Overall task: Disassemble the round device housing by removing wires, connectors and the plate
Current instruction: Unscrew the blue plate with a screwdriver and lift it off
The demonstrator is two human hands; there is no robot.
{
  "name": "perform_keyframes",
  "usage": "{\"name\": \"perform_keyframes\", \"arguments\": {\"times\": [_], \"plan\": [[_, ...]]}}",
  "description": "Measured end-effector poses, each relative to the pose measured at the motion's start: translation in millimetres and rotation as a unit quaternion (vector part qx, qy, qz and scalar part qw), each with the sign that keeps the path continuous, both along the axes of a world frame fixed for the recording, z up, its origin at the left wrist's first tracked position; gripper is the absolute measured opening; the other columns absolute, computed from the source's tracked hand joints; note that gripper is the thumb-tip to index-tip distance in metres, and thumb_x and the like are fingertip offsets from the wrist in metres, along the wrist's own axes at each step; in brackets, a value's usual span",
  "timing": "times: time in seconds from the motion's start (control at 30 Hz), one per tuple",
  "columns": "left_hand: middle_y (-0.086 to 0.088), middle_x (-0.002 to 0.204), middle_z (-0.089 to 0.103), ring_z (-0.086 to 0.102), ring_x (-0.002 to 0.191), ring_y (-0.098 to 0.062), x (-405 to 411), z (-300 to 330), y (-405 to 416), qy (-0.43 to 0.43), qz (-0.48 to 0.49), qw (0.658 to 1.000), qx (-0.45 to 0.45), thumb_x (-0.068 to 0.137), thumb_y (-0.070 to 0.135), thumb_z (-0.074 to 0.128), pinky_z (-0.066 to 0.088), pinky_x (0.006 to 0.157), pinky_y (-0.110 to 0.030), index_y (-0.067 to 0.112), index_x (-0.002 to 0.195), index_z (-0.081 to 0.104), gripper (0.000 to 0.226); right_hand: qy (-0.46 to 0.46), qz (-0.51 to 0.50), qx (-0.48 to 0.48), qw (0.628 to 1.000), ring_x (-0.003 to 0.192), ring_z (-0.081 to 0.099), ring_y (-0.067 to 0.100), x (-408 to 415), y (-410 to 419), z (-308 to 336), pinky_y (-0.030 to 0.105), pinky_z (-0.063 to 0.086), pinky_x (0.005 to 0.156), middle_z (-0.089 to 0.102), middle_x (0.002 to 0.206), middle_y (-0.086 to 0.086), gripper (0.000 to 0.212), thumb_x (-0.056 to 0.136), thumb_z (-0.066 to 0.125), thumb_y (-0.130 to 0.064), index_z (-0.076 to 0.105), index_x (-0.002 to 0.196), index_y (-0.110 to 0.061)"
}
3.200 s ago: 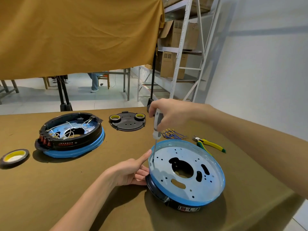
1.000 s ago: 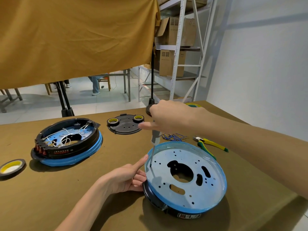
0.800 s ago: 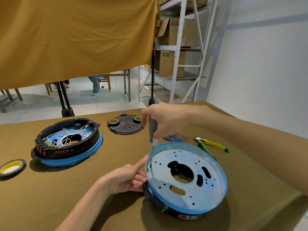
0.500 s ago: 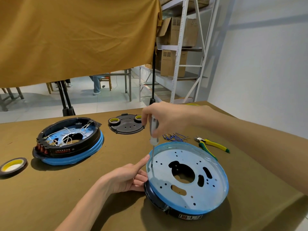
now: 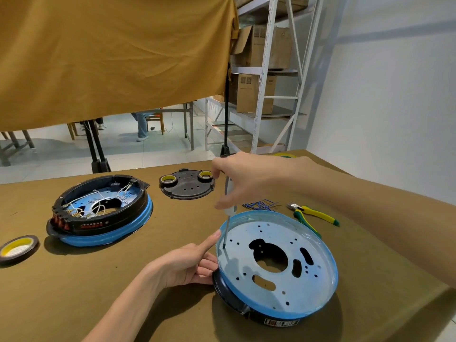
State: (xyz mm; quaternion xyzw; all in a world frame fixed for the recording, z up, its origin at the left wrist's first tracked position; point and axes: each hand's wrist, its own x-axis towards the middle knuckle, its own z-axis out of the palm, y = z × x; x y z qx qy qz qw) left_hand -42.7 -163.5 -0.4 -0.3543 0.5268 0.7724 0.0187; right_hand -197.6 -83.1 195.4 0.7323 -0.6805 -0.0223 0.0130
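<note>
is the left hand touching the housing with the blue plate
Touching: the head view shows the left hand pressed against the housing's black side wall, index fingertip on the blue plate rim.

Pale blue plate (image 5: 278,245) with a brighter blue rim over black housing (image 5: 229,296); olive-brown tablecloth (image 5: 74,280); yellow-and-green pliers (image 5: 313,214); mustard curtain (image 5: 111,55) — plain; black-edged yellow tape roll (image 5: 17,248).

Right hand (image 5: 246,178) regripped screwdriver (image 5: 229,206) (fingers twirling it).
</note>
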Motion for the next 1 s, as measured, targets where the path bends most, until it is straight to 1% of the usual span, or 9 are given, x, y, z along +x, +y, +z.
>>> {"name": "perform_keyframes", "arguments": {"times": [0.1, 0.17, 0.3, 0.47, 0.6, 0.7, 0.83, 0.93, 1.0], "plan": [[-0.003, 0.071, 0.06, 0.055, 0.063, -0.015, 0, -1, 0, -0.004, 0.008, 1.0, -0.004, 0.066, 0.075, 0.072, 0.059, 0.069, -0.029, 0.008, 0.086, 0.071, 0.07, 0.089, -0.007, -0.084, 0.992, 0.067, 0.06, 0.018, -1, -4, -9, 0.031, 0.042, 0.048, 0.065, 0.081, 0.003, 0.045, 0.096, 0.056, -0.056, 0.06, 0.101, -0.011], [-0.005, 0.074, 0.062, 0.056, 0.065, -0.016, -1, -1, 1, -0.006, 0.013, 1.0, -0.01, 0.066, 0.075, 0.072, 0.059, 0.07, -0.03, 0.007, 0.09, 0.07, 0.073, -0.004, 0.031, -0.054, 0.998, 0.079, 0.065, 0.018, -3, -4, -5, 0.029, 0.05, 0.057, 0.068, 0.089, 0.0, 0.028, 0.091, 0.07, -0.039, 0.063, 0.105, -0.016], [-0.005, 0.073, 0.06, 0.055, 0.064, -0.016, -1, 0, 3, -0.004, 0.021, 1.0, -0.015, 0.069, 0.075, 0.072, 0.058, 0.068, -0.029, 0.008, 0.088, 0.069, 0.07, -0.124, 0.051, 0.025, 0.991, 0.085, 0.063, 0.01, -4, -1, 5, 0.025, 0.051, 0.062, 0.063, 0.099, -0.007, 0.048, 0.079, 0.084, -0.035, 0.055, 0.116, -0.028], [0.0, 0.062, 0.051, 0.047, 0.053, -0.013, -2, 0, 3, 0.001, 0.016, 1.0, -0.01, 0.076, 0.072, 0.068, 0.053, 0.059, -0.025, 0.015, 0.063, 0.069, 0.059, 0.068, 0.009, -0.128, 0.989, 0.055, 0.056, 0.014, 1, -7, -9, 0.026, 0.033, 0.044, 0.057, 0.063, -0.003, 0.055, 0.093, 0.052, -0.069, 0.061, 0.081, -0.016], [0.0, 0.063, 0.049, 0.045, 0.055, -0.013, -2, 0, 3, 0.001, 0.011, 1.0, -0.007, 0.076, 0.073, 0.069, 0.052, 0.059, -0.025, 0.014, 0.065, 0.067, 0.059, -0.069, 0.022, 0.01, 0.997, 0.077, 0.063, 0.013, -3, -7, 5, 0.024, 0.041, 0.053, 0.064, 0.085, -0.007, 0.019, 0.09, 0.072, -0.035, 0.063, 0.101, -0.023], [-0.001, 0.065, 0.05, 0.046, 0.058, -0.014, -2, -2, 2, 0.002, 0.012, 1.0, -0.009, 0.073, 0.074, 0.071, 0.054, 0.061, -0.026, 0.012, 0.074, 0.066, 0.062, -0.085, 0.023, 0.06, 0.994, 0.082, 0.06, 0.011, -3, -4, 12, 0.028, 0.045, 0.058, 0.061, 0.092, -0.006, 0.039, 0.085, 0.075, -0.036, 0.055, 0.117, -0.026], [0.0, 0.064, 0.05, 0.045, 0.056, -0.013, -1, -1, 2, 0.006, 0.005, 1.0, -0.008, 0.069, 0.075, 0.072, 0.052, 0.059, -0.025, 0.016, 0.063, 0.071, 0.059, 0.079, 0.007, -0.09, 0.993, 0.065, 0.056, 0.014, 3, -5, -6, 0.031, 0.039, 0.048, 0.057, 0.074, -0.004, 0.044, 0.096, 0.053, -0.061, 0.053, 0.102, -0.017], [0.001, 0.063, 0.05, 0.046, 0.054, -0.013, -2, -1, 3, 0.005, 0.006, 1.0, -0.011, 0.069, 0.075, 0.071, 0.052, 0.058, -0.024, 0.016, 0.061, 0.07, 0.059, -0.038, 0.028, -0.02, 0.999, 0.076, 0.061, 0.013, -1, -7, -1, 0.029, 0.05, 0.058, 0.063, 0.086, -0.003, 0.028, 0.091, 0.071, -0.034, 0.06, 0.111, -0.018], [0.0, 0.063, 0.05, 0.047, 0.054, -0.013, -2, 0, 3, 0.003, 0.009, 1.0, -0.011, 0.067, 0.075, 0.072, 0.052, 0.057, -0.024, 0.014, 0.067, 0.068, 0.061, -0.101, 0.031, 0.046, 0.993, 0.082, 0.059, 0.01, -3, -5, 6, 0.028, 0.049, 0.061, 0.062, 0.093, -0.005, 0.045, 0.083, 0.079, -0.027, 0.054, 0.12, -0.025]]}}
